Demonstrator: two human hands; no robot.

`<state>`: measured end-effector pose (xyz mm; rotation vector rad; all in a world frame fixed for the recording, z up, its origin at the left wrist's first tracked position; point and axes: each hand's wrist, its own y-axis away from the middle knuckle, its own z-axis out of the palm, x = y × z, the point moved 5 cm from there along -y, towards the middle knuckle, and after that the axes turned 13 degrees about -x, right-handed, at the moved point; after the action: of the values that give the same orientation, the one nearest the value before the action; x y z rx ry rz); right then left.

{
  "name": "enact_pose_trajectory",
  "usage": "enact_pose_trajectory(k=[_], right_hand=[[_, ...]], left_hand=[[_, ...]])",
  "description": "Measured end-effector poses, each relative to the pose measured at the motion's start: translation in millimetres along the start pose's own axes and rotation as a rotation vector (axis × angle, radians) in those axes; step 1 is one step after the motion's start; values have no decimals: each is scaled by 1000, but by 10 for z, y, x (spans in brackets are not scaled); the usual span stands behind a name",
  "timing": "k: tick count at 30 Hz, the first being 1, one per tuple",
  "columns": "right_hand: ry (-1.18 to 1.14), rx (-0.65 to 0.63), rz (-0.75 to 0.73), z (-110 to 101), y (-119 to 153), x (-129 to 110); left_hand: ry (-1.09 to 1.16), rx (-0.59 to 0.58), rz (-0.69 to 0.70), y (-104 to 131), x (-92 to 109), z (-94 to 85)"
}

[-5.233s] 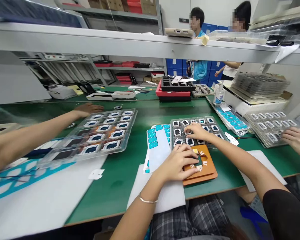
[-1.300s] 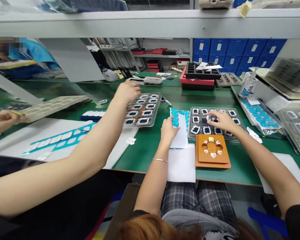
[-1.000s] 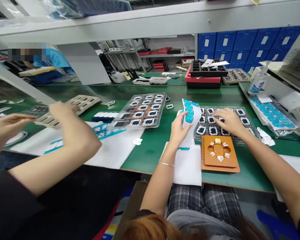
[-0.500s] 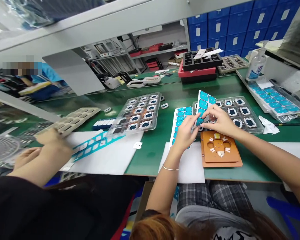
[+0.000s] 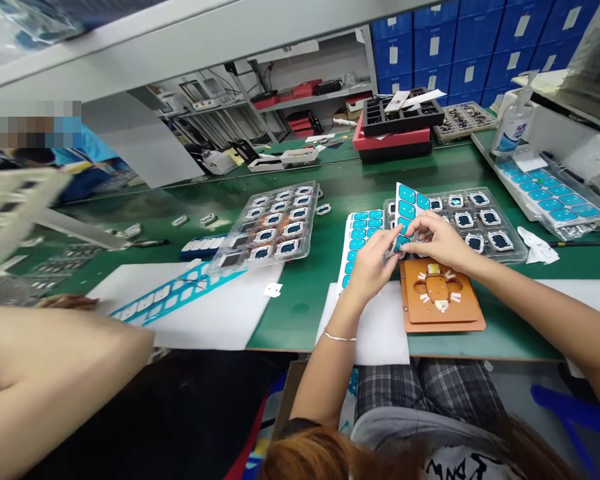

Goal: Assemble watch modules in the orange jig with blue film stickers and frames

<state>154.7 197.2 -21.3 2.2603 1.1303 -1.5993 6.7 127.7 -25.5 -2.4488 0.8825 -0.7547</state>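
My left hand [image 5: 374, 261] is closed, its fingertips pinching the lower end of a small sheet of blue stickers [image 5: 407, 194], which stands tilted above the bench. My right hand [image 5: 437, 241] is closed too, thumb and forefinger at the sheet's lower right edge; the exact contact is partly hidden by the fingers. Below my right hand lies an orange fixture [image 5: 437, 289] with a shaped recess. A second blue sticker sheet [image 5: 360, 235] lies beside my left hand. Behind the hands, a clear tray [image 5: 514, 257] holds several white-framed parts.
Another clear parts tray [image 5: 307, 250] rests left of centre. At far left, a co-worker's bare arm [image 5: 65, 360] reaches over the bench near a raised beige tray [image 5: 25, 183]. Behind stand red and black boxes [image 5: 393, 147] and a pump bottle [image 5: 513, 127]. White foam [image 5: 380, 327] lies at the front edge.
At the left, the co-worker's arm and the beige tray have moved up and leftward off the bench. My hands keep nearly the same pose on the sticker sheet.
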Motion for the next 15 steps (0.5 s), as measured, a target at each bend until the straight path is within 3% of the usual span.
enact_pose_trajectory(k=[9,15], right_hand=[[17,-51,-15,44,9,-29],[109,-3,-151,44,56,-226]], left_hand=[[-51,28,-23,5,-55,-10],[-34,41,-176,69,-240,-172]])
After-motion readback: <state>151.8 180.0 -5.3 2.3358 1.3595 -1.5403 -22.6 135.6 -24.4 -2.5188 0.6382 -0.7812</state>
